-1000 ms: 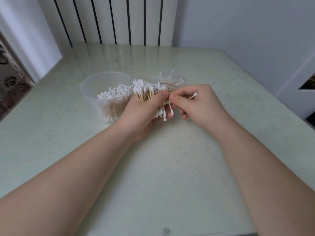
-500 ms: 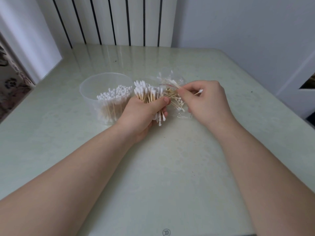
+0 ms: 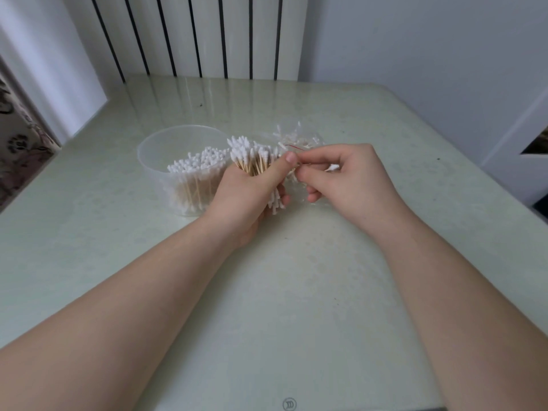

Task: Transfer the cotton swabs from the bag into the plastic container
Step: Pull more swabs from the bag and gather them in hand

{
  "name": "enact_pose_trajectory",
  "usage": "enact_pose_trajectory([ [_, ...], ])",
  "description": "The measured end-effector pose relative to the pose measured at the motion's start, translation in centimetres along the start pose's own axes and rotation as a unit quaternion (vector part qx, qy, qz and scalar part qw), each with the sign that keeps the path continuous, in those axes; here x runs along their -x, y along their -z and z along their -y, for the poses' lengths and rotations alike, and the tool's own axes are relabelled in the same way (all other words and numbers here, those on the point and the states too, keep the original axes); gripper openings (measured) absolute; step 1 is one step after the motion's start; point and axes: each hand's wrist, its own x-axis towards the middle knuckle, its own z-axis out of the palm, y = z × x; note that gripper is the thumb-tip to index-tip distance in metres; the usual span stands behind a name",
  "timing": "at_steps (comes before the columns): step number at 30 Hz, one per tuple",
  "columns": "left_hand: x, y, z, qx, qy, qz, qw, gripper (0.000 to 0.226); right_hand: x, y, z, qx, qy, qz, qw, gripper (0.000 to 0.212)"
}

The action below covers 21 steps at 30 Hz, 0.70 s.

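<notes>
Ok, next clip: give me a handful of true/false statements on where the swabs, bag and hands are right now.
1. The left hand grips a bundle of cotton swabs. True.
2. The plastic container is empty. False: swabs already stand inside it.
3. The right hand rests flat on the table. False: it is raised, pinching a few swabs.
4. The bag lies beyond the hands. True.
5. The container lies tipped over. False: it stands upright.
</notes>
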Motion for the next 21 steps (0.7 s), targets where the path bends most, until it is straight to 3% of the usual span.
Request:
enact_pose_trajectory([
  [5,-0.08,0.29,0.34,0.006,0.000,0.017,1.000,0.013,0.17,-0.14,-0.11,-0.036,-0.016,0.042,0.998,0.018],
  [8,-0.24,0.27,0.49,-0.008,0.008,-0.002,1.000,0.022,0.31,0.12,0.01,-0.054,-0.019,0.069,0.996,0.027],
  [12,-0.43,0.18,0.37,0.014,0.031,-0.036,0.999,0.016,0.33,0.60,0.12,-0.092,-0.052,0.132,0.986,0.040],
  [17,-0.43,0.21,0.42,0.029,0.030,-0.009,0.999,0.019,0.30,0.65,0.12,-0.157,-0.080,0.114,0.978,0.024],
  [21,-0.46,0.39,0.49,0.028,0.032,0.002,0.999,0.023,0.24,0.52,-0.07,-0.102,-0.054,0.110,0.987,0.022],
])
